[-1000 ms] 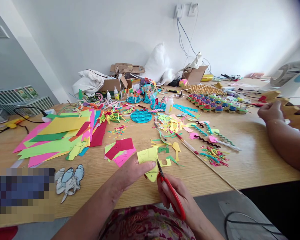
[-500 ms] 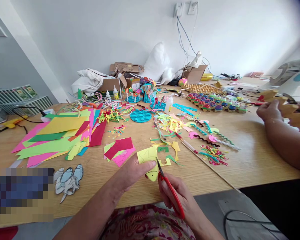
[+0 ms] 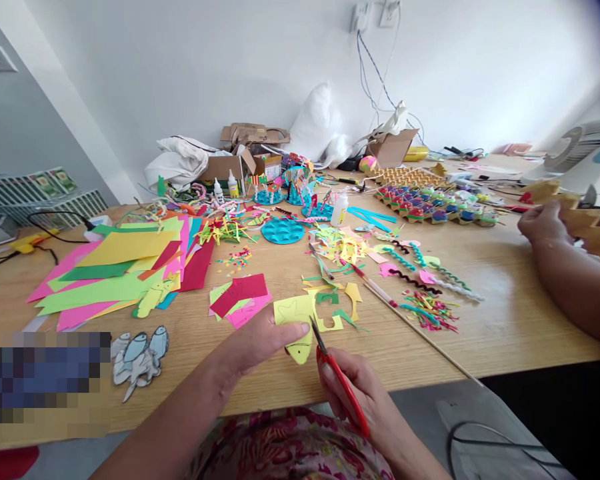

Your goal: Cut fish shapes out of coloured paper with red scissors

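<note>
My left hand (image 3: 265, 339) pinches a piece of yellow paper (image 3: 294, 308) with a fish outline drawn on it. The fish's rounded head, with an eye and a curved line, is cut out and points down toward me. In my right hand (image 3: 353, 380) is a pair of scissors with red handles (image 3: 353, 400). Their dark blades meet the right edge of the paper, close to my left thumb. Just beyond lie yellow and green paper offcuts (image 3: 353, 297). Left of these rests a small stack of red, pink and green paper pieces (image 3: 243, 293) with pencilled outlines.
Coloured paper sheets (image 3: 115, 273) and fish cutouts (image 3: 139, 357) lie on the left. A long brush (image 3: 415, 327) crosses toward the front edge. A glue bottle (image 3: 339, 210) stands behind paper scraps. At right, another person's hand (image 3: 545, 223) holds a cardboard egg tray (image 3: 583, 220).
The yellow paper has turned slightly in my left hand, its fish head shifting a little left. The scissor blades stay at its right edge.
</note>
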Demonstrator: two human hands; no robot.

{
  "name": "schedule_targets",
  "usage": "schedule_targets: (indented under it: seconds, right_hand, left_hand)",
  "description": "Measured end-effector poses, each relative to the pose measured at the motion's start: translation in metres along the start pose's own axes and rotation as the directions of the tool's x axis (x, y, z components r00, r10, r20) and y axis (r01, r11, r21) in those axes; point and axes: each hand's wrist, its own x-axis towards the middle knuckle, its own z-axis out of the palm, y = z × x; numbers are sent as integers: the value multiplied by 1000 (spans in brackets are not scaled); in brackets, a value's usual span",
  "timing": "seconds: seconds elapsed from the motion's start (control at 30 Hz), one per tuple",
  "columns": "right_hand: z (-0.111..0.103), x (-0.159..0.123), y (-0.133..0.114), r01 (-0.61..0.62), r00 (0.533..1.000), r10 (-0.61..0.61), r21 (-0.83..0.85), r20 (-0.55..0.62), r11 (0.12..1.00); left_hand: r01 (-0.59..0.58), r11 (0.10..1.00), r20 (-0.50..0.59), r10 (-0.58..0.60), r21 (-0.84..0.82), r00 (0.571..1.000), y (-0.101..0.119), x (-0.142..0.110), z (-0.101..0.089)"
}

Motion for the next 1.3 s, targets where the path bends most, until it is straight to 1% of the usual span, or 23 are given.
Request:
schedule_targets:
  seconds: [0.17, 0.3, 0.47, 0.6, 0.8, 1.07, 1.2, 1.3]
  right_hand:
    - [1, -1, 1, -25, 1000, 25, 26, 3, 999]
    - [2, 0, -5, -42, 999, 41, 40, 10, 998]
    - [2, 1, -11, -17, 1000, 17, 34, 18, 999]
    - [1, 0, -8, -27, 999, 26, 36, 28, 999]
    - [-1, 1, -3, -27, 999, 26, 27, 37, 999]
    - [-4, 0, -1, 12, 999, -9, -52, 52, 999]
    - [-5, 1, 0, 4, 998, 1, -67, 66, 998]
    - [-5, 1, 1, -3, 998, 7, -58, 67, 998]
  left_hand:
    - [-4, 999, -19, 5, 47, 1000, 1, -2, -2]
    - [-10, 999, -35, 11, 40, 999, 3, -2, -1]
    - [-7, 1000, -2, 7, 8, 1000, 3, -1, 0]
    - [22, 999, 13, -22, 38, 1000, 2, -1, -1]
    - [27, 997, 15, -28, 79, 999, 3, -1, -3]
    - [44, 995, 104, -54, 92, 993, 10, -1, -8]
    - [63, 992, 162, -80, 111, 983, 11, 2, -14]
    - [68, 988, 184, -92, 137, 978, 12, 3, -15]
